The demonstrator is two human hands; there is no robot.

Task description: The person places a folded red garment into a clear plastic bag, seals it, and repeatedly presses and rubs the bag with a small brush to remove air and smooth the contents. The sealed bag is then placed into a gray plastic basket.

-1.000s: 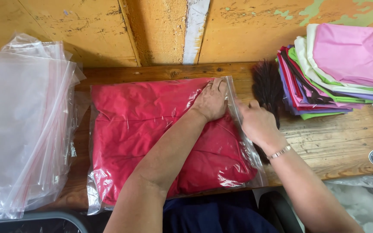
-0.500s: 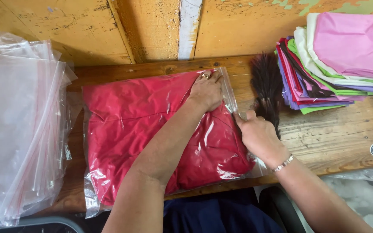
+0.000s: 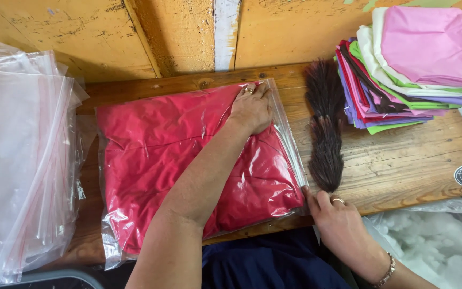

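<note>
I see a glossy, crinkled clear plastic bag (image 3: 274, 115) over matt red cloth (image 3: 161, 144). The table (image 3: 402, 155) is rough, bare wood. The wall (image 3: 177, 32) is wood with worn, flaking yellow paint. The brush (image 3: 324, 128) looks soft and hairy.

Left forearm covers the middle of the bagged red garment (image 3: 151, 155), so the fold there can't be read. Right hand (image 3: 338, 225): fingertips sit at the bag's near right corner, pinching or just touching, can't tell. Stack of clear bags (image 3: 17, 160) runs off the left edge, count unclear. Folded cloth pile (image 3: 413, 59) is cut by the top and right edges. White fluffy stuff (image 3: 434, 246) under the table's right end is cropped, kind unknown.
</note>
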